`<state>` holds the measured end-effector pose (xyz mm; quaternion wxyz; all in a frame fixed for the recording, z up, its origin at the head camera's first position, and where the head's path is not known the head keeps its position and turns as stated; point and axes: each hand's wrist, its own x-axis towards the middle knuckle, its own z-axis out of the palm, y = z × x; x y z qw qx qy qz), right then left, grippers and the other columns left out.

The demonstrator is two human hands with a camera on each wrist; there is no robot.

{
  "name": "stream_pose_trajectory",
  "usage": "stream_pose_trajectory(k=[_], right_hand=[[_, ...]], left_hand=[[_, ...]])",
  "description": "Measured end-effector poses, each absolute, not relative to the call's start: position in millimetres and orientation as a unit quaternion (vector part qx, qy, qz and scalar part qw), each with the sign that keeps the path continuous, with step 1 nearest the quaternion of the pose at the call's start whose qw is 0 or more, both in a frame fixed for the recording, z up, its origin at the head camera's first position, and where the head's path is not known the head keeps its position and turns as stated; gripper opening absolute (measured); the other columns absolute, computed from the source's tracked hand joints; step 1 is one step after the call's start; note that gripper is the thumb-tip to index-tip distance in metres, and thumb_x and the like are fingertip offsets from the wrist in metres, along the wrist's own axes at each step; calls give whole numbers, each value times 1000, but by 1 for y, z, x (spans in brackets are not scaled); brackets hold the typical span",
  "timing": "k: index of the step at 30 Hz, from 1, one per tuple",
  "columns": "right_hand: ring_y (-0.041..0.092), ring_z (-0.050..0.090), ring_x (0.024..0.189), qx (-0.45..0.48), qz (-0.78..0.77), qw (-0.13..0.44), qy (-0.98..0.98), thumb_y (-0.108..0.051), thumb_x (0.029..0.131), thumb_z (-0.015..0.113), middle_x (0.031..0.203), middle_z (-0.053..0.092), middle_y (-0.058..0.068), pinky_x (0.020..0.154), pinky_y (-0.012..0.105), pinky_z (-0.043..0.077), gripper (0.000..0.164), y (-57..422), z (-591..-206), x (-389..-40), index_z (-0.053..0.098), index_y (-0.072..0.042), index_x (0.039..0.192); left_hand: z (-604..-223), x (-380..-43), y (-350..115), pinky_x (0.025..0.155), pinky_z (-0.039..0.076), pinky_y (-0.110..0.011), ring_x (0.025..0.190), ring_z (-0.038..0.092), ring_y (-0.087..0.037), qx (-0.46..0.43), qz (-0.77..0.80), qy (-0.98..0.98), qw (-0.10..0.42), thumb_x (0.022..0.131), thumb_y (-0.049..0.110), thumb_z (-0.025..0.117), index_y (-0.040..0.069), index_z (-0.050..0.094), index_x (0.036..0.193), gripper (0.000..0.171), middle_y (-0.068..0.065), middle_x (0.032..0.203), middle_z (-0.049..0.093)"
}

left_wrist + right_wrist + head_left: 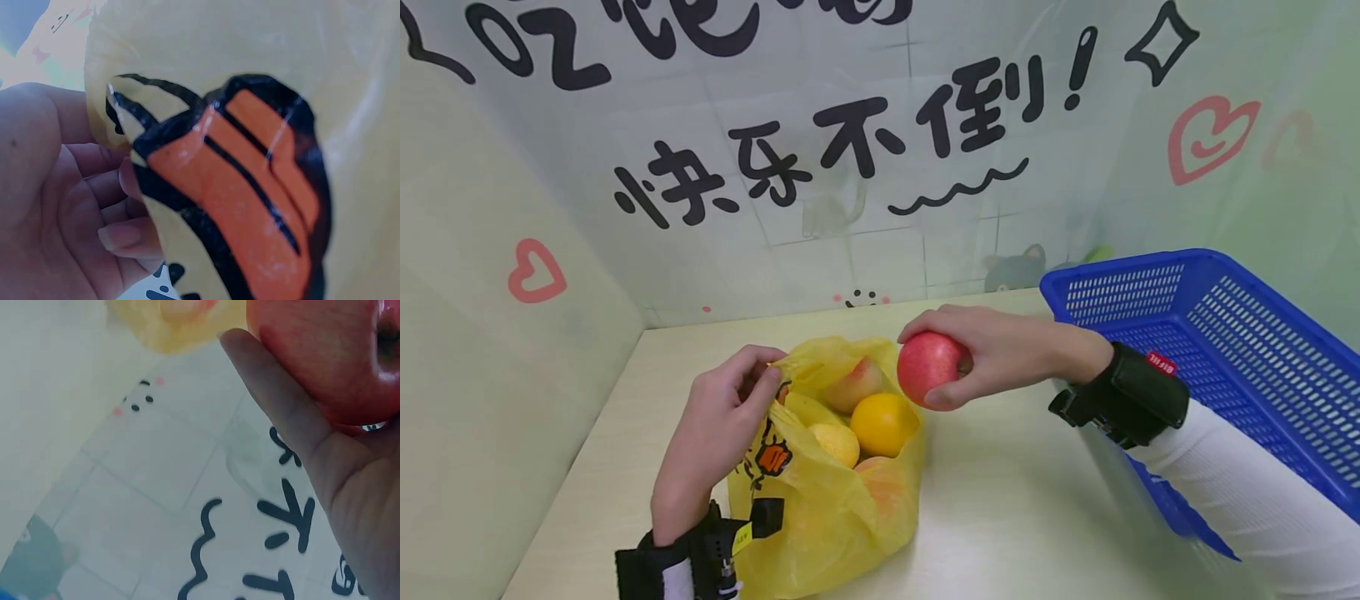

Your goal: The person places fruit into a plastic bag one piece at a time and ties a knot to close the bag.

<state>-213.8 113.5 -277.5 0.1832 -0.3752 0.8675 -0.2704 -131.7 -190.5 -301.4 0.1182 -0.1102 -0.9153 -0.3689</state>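
Observation:
A yellow plastic bag (827, 533) stands on the table with its mouth spread. Inside lie an orange (883, 425), a yellow fruit (835, 444) and reddish-yellow fruits (855, 385). My left hand (722, 417) pinches the bag's upper left edge between thumb and fingers; the printed plastic (237, 175) fills much of the left wrist view. In my right hand (992, 350) a red apple (931, 369) is gripped, thumb below and fingers over the top, at the right side of the bag's mouth. The right wrist view shows the apple (325, 356) close up.
A blue plastic basket (1150, 321) with mesh walls stands at the right, beneath the right forearm. The pale table (985, 500) is bordered by a wall sheet (865, 250) printed with black characters at the back and by another wall (490, 375) at the left.

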Motion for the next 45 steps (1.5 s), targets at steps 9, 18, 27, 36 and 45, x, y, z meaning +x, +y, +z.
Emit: stream_pose_trajectory(k=[9,18,27,36,45], right_hand=[[16,55,112,-417,-248,176,856,-43,84,70,131,55,-2,87,30,54,62,72,-297,-221,49,-24,138],[16,50,117,-443,-235,132,855,-49,83,72,128,60,-7,87,30,51,63,42,-314,-224,51,-24,136],[19,41,122,-441,-248,121,854,-48,84,73,136,57,-6,90,30,49,66,21,-328,-226,48,-25,140],[17,48,119,-411,-270,139,860,-45,87,72,134,43,2,94,30,51,66,3,-339,-221,44,-22,142],[18,54,116,-383,-278,136,870,-44,87,73,131,38,3,94,30,52,65,-10,-347,-214,46,-20,141]], left_hand=[[-301,-131,-192,61,44,-21,68,50,-13,-102,-367,-917,119,103,17,51,9,64,116,20,-4,81,60],[-300,-130,-198,63,45,-20,72,51,-15,-87,-370,-918,110,103,19,51,9,63,118,22,-5,84,60],[-302,-129,-204,66,47,-19,77,52,-17,-74,-367,-921,105,103,20,50,9,62,119,23,-7,87,61],[-302,-128,-208,67,48,-18,79,52,-18,-62,-369,-922,104,104,21,49,8,62,120,24,-7,90,61],[-302,-128,-213,66,48,-18,78,52,-16,-53,-370,-921,106,104,22,49,9,63,120,25,-7,90,62]])
